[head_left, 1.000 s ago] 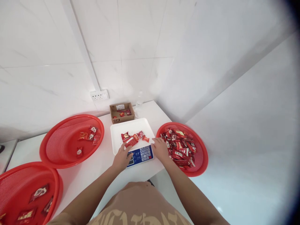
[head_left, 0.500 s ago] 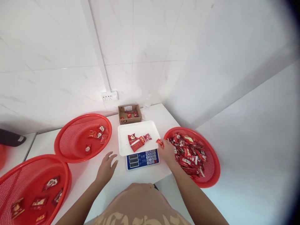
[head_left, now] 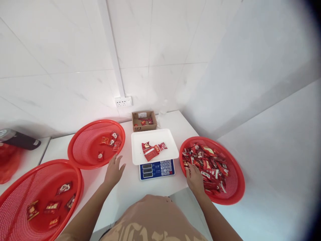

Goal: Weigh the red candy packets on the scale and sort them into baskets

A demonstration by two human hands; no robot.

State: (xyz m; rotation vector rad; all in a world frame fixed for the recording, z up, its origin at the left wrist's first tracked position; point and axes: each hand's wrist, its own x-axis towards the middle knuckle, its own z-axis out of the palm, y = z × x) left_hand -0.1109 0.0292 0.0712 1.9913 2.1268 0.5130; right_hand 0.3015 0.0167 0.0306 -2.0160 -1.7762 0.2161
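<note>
My right hand [head_left: 195, 179] is at the near-left rim of the right red basket [head_left: 237, 187], its fingers closed around a small red-and-gold wrapped snack packet [head_left: 186, 164]. That basket holds a heap of red wrapped snacks [head_left: 207, 164]. My left hand [head_left: 114, 170] hovers over the table left of the scale, fingers apart, holding nothing. Between my hands stands a blue digital scale [head_left: 156, 169] with a white tray [head_left: 137, 157] on top. On the tray lie a few red packets [head_left: 151, 153], one larger than the others.
Two more red mesh baskets, one farther [head_left: 82, 137] and one nearer [head_left: 15, 180], stand on the left with several packets in each. A cardboard box [head_left: 144, 127] with some packets sits behind the scale. A black bottle [head_left: 25, 140] lies far left. A wall socket [head_left: 123, 101] is above the table.
My right hand has moved from the tray's right edge, where it held a red packet, down to the right basket. My left hand stays beside the scale. The view has turned slightly left.
</note>
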